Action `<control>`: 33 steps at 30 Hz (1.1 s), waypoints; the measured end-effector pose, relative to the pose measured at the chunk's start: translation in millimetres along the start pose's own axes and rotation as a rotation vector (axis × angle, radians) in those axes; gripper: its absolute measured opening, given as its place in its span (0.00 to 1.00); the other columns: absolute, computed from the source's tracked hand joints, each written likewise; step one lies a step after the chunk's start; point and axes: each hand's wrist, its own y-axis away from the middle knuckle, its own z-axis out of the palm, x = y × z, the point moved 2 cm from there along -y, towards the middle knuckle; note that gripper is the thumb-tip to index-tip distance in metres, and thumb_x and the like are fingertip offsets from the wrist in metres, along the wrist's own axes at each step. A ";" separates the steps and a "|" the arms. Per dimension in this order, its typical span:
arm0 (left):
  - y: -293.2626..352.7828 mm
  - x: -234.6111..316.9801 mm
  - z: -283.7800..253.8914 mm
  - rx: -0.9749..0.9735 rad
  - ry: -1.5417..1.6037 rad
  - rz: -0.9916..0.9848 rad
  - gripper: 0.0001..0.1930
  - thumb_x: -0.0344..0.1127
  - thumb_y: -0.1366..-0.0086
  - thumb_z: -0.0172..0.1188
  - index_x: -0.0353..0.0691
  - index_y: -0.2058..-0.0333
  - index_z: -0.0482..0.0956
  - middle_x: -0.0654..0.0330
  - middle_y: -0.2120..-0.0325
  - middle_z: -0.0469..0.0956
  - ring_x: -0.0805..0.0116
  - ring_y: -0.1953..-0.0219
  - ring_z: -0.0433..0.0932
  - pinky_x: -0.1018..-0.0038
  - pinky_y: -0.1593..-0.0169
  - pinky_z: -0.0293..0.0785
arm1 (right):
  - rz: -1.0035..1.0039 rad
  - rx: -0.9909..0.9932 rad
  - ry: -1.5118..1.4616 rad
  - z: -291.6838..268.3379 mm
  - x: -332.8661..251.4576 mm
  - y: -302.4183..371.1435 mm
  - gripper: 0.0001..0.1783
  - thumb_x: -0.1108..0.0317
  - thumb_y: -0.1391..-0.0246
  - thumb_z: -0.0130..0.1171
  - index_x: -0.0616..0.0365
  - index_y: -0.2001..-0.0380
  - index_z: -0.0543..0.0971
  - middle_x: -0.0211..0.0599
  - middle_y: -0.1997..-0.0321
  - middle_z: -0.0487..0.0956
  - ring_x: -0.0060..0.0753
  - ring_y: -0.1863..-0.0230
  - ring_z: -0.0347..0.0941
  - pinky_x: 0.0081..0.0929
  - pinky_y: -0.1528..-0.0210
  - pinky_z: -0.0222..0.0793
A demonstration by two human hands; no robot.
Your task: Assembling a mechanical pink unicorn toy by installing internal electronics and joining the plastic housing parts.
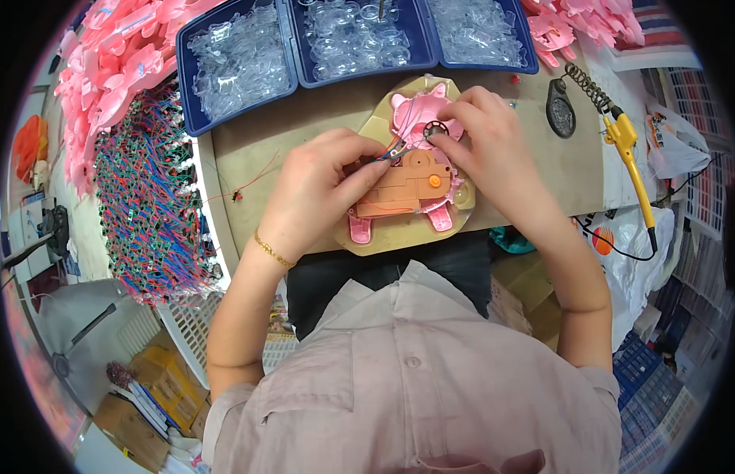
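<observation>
A pink animal-shaped toy shell [412,110] lies in a tan holding tray [371,130] at the front of the table. An orange gearbox [393,192] with a bright orange knob sits in the shell's lower part. Thin coloured wires [405,141] run up from it. My left hand [324,178] is closed, thumb and fingers pinching the wires just above the gearbox. The fingers of my right hand [488,138] are closed on the edge of a small round black-rimmed part [436,129], which looks like a speaker, over the shell's upper half.
Blue bins [435,66] of clear plastic pieces stand behind. Wired small boards [150,205] pile up at left, pink shells [118,87] beyond them. At right are a yellow soldering iron [632,162], its cord, its coiled holder [589,87] and a dark dish [561,110].
</observation>
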 end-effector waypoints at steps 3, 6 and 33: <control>0.8 -3.2 0.8 -0.007 -0.020 -0.042 0.08 0.32 0.43 0.62 0.36 0.66 0.81 0.57 0.75 0.74 0.66 0.75 0.74 0.73 0.69 0.70 | 0.119 -0.047 0.036 1.6 -1.2 -0.8 0.09 0.68 0.57 0.65 0.60 0.74 0.77 0.35 0.72 0.72 0.39 0.68 0.70 0.33 0.65 0.66; 1.3 -5.3 1.7 -0.053 0.060 -0.107 0.08 0.32 0.42 0.62 0.35 0.65 0.81 0.60 0.75 0.75 0.72 0.75 0.74 0.76 0.69 0.70 | 0.158 -0.077 -0.005 2.3 1.4 -3.1 0.10 0.68 0.58 0.65 0.60 0.74 0.76 0.36 0.73 0.71 0.40 0.70 0.70 0.35 0.66 0.65; 1.8 -12.1 -0.4 -0.144 0.387 -0.317 0.12 0.34 0.38 0.59 0.30 0.61 0.79 0.62 0.73 0.79 0.81 0.73 0.74 0.80 0.68 0.72 | -0.256 -0.203 -0.383 -36.5 -60.5 12.2 0.09 0.71 0.58 0.64 0.58 0.70 0.77 0.34 0.67 0.76 0.39 0.61 0.73 0.35 0.56 0.68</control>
